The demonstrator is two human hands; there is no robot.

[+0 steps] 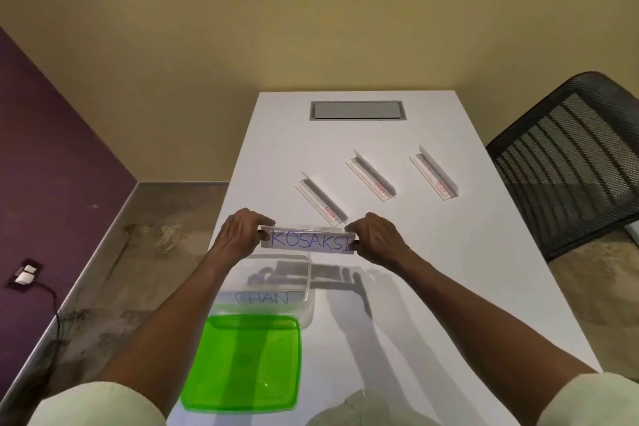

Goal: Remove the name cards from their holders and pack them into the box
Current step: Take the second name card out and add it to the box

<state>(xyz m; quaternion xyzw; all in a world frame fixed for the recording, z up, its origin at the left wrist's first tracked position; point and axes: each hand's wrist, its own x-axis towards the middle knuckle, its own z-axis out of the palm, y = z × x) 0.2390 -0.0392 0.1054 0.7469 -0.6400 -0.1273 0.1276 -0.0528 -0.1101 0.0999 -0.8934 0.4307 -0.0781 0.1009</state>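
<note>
Green lid [242, 363] nearest, left hand [238, 230] and right hand [375, 239] pinching KOSAKSI card [308, 241] ends, above clear box [297, 282].

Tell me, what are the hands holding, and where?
The KOSAKSI name card, pinched at its two short ends: left hand on one end, right hand on the other.

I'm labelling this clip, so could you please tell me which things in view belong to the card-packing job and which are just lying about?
Job:
white KOSAKSI name card in its clear holder, gripped by left hand and right hand
clear plastic box containing the CHAN card
green translucent lid
three empty clear acrylic holders

Lying about:
black mesh chair
grey cable hatch
</note>
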